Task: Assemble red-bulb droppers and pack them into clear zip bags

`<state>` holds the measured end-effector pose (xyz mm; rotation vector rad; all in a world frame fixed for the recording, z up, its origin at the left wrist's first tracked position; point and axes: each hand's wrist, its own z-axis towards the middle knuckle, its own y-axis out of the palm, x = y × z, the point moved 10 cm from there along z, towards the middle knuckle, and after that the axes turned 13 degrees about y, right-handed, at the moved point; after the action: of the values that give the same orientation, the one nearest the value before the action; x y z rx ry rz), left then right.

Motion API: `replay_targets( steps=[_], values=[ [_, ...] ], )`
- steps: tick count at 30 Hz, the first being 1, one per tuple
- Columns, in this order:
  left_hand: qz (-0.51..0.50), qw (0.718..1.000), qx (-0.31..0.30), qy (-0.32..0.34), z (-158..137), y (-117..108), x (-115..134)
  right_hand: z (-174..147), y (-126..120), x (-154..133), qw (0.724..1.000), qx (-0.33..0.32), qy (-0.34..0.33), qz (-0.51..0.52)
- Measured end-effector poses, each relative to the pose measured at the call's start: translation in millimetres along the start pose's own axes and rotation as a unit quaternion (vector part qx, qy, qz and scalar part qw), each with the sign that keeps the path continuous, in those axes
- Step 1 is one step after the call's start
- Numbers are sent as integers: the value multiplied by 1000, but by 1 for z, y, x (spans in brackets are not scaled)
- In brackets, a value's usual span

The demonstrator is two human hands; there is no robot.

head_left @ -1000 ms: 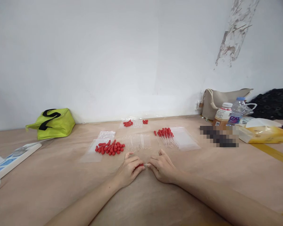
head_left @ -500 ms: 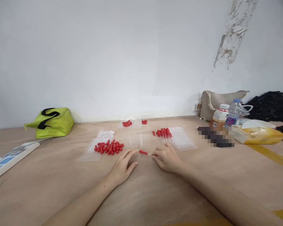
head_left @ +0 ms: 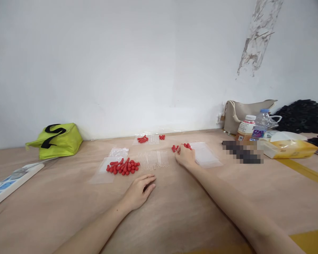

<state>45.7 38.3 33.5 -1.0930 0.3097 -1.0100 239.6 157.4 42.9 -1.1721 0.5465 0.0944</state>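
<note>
My right hand (head_left: 184, 156) reaches over the group of glass droppers with red rubber bulbs (head_left: 174, 148), its fingers closed round a dropper whose tube is hidden by the hand. Resting on the table, my left hand (head_left: 141, 190) holds nothing, with thumb and fingers apart. Just beyond it lie loose red rubber bulbs (head_left: 123, 167) in a heap on a clear plastic bag (head_left: 102, 176). Between the heap and the droppers, thin clear glass tubes (head_left: 153, 160) lie side by side.
Clear bags (head_left: 206, 155) lie right of the droppers. Smaller red bulbs (head_left: 142, 139) sit in a bag by the wall. A green bag (head_left: 59, 141) and power strip (head_left: 16, 178) are at left. Bottles (head_left: 246, 127), a tissue pack (head_left: 288, 146) and a beige bag (head_left: 237, 113) stand right.
My right hand has moved forward from the table's middle to the dropper group, and the single dropper that lay between my hands has gone from there. My left hand has barely moved.
</note>
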Motion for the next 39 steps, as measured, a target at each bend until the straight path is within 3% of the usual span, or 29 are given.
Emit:
replay_targets(
  steps=[11, 17, 23, 35, 39],
  values=[
    [-4, 1000, -8, -6, 1, 3, -2, 3, 7, 6, 999, -14, 31, -35],
    [-12, 1000, -7, -4, 1, 2, -1, -4, 0, -12, 998, 6, -18, -57],
    [-15, 1000, -4, -4, 1, 2, -1, -13, 29, -34, 989, -120, -12, -83],
    [-12, 1000, 1, 5, 2, 1, 1, 1, 46, -38, 976, -192, 39, -93],
    [-10, 1000, 2, 6, 1, 1, 1, 1, 40, -41, 976, -195, 38, -93]
  ],
)
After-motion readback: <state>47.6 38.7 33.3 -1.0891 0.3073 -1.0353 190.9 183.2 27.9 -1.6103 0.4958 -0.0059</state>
